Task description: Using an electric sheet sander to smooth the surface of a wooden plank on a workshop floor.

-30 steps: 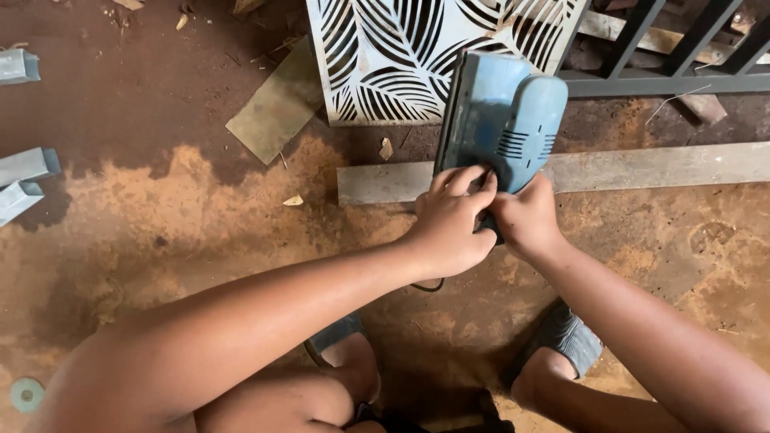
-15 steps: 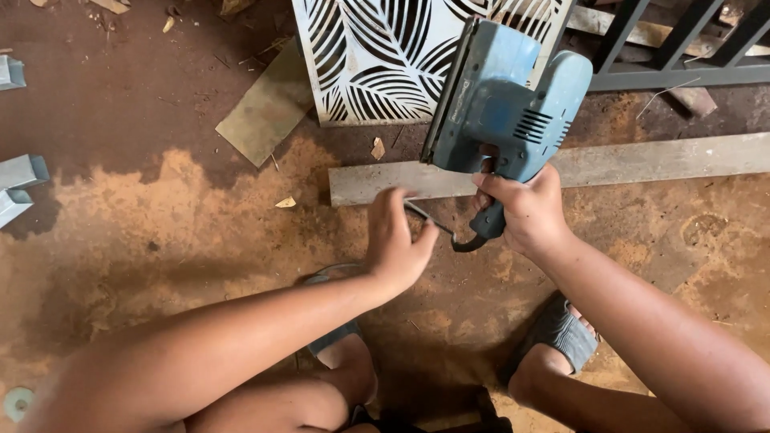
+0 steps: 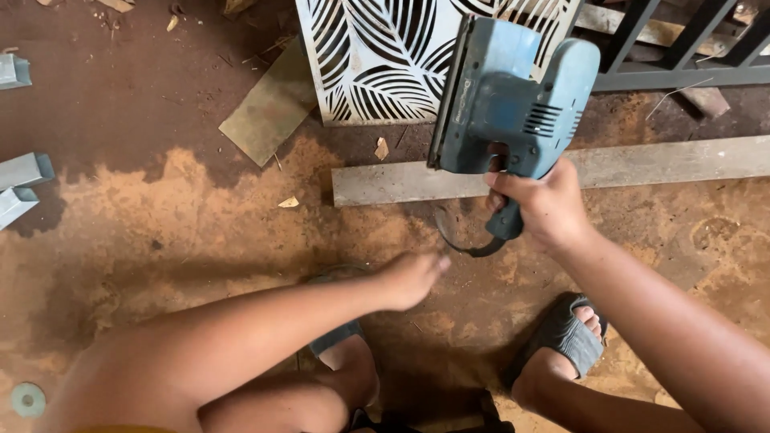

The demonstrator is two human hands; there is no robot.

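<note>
My right hand grips the handle of a blue-green electric sander and holds it tilted up on its side above a long grey wooden plank that lies across the dusty floor. A black power cord loops out below the handle. My left hand hangs free lower down, fingers loosely together, holding nothing, apart from the tool and near my left knee.
A white cut-out leaf-pattern panel stands behind the plank. A flat olive board lies to its left. Grey metal pieces sit at the left edge, a dark metal frame at the top right. My sandalled feet rest below.
The right hand has lifted and tipped the sander up off the plank. The left hand let go of it and drew back towards my knee.
</note>
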